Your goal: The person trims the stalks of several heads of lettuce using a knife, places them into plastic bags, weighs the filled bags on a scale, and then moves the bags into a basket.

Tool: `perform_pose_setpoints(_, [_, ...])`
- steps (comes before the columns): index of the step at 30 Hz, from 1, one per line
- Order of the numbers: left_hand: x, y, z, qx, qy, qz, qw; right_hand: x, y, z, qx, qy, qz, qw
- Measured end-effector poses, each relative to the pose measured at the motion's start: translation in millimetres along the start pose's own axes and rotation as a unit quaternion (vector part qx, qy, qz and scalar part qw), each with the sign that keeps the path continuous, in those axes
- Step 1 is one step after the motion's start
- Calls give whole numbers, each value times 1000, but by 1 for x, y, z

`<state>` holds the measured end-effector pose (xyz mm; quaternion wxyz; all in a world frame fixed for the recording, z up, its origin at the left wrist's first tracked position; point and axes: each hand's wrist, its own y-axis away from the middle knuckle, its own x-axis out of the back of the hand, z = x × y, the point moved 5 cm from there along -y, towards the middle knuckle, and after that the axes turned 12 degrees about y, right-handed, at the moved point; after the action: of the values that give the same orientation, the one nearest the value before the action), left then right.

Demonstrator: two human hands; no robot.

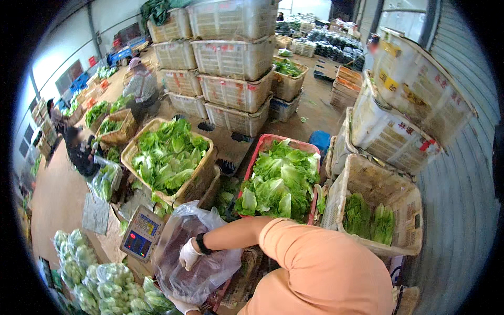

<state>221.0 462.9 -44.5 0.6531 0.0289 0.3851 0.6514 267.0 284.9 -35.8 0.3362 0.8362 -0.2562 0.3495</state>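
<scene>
A large clear plastic bag (223, 265) lies opened out in front of me, its mouth spread wide. My right hand (190, 254), in a white glove with a black watch at the wrist, reaches into the bag's mouth. Its fingers point down, loosely bent, with nothing seen in them. At the lower edge my left hand (185, 305), also gloved, is closed at the bag's near rim; its fingers are partly hidden. Beside the bag stands a digital scale (140, 233) with a lit display. Beyond it, leafy green lettuce (283, 176) fills a red crate (266, 140).
Bagged green vegetables (107, 283) are heaped at lower left. A tan crate of lettuce (199, 181) stands ahead. To the right, a pale crate (407, 210) holds a few greens, beneath stacked crates (388, 131). Crate stacks (231, 58) rise behind. Other people (142, 84) work at far left.
</scene>
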Motion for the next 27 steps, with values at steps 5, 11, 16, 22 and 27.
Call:
perform_pose_setpoints(5, [-37, 22, 21, -102, -106, 31, 989, 70, 177, -71, 118, -159, 268, 943])
perform_pose_setpoints(11, [-105, 61, 55, -333, -247, 32, 909, -24, 366, -36, -187, -126, 455, 861])
perform_pose_setpoints(16, [-200, 91, 54, -440, -281, -90, 848, -184, 497, -38, -430, -202, 521, 709])
perform_pose_setpoints(22, [-317, 162, -27, -425, -291, -342, 786, -270, 661, -110, -540, -276, 624, 492])
perform_pose_setpoints(27, [-382, 201, -151, -236, -332, -490, 771, -378, 783, -141, -619, -424, 575, 327])
